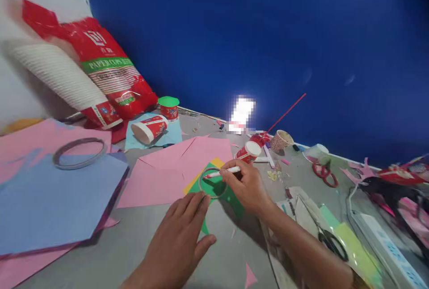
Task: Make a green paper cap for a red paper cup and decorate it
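A deep blue wall [187,34] fills the back, and below it spreads the grey bench [140,244], busy from end to end. Far left, a big red paper-cup bag [110,72] tilts beside a long slanting stack of white cups [56,72]. Nearer on that side lie blue paper [53,208] and, towards the middle, pink paper [164,177]; over on the right a white power strip [385,244] runs along the edge.

Now the hands! The left hand [181,233] lies spread and relaxed, palm down, fingers stretched forward, their tips on the near rim of a ring. The right hand [251,188] comes in from the other side, fingers pinched round a pen.

Between them sits the green paper [217,188], with yellow paper [190,185] peeking out beneath, beside the pink. Right there, flat on the green, is the thin grey ring [200,184]. And the white pen [232,170] slants over it, reddish tip inside the circle, close to the left rim; whether it touches the paper, one cannot tell.
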Action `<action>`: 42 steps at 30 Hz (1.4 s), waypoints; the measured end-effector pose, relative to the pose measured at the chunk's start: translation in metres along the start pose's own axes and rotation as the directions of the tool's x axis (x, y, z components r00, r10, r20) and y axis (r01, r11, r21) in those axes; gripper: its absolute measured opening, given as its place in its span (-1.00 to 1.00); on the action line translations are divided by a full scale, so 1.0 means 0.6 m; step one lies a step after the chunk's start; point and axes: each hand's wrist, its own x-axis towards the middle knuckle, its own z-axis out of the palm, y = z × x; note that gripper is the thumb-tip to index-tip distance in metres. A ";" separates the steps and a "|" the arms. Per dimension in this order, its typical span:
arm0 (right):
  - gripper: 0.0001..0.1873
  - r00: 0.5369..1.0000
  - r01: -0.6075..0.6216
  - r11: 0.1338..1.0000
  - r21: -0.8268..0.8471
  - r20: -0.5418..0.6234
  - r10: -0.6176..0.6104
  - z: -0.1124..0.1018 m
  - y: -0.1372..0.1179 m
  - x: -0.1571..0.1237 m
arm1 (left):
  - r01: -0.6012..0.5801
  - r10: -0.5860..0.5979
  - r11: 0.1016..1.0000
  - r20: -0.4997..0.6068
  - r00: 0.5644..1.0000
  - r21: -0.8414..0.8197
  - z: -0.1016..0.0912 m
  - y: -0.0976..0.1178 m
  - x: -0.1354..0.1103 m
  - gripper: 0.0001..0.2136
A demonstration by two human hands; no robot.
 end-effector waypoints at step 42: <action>-0.77 0.904 0.219 0.583 -0.782 0.387 0.179 -0.042 -0.104 0.090 | -0.002 0.000 1.000 -0.072 0.997 -0.021 0.014 -0.005 -0.009 -0.42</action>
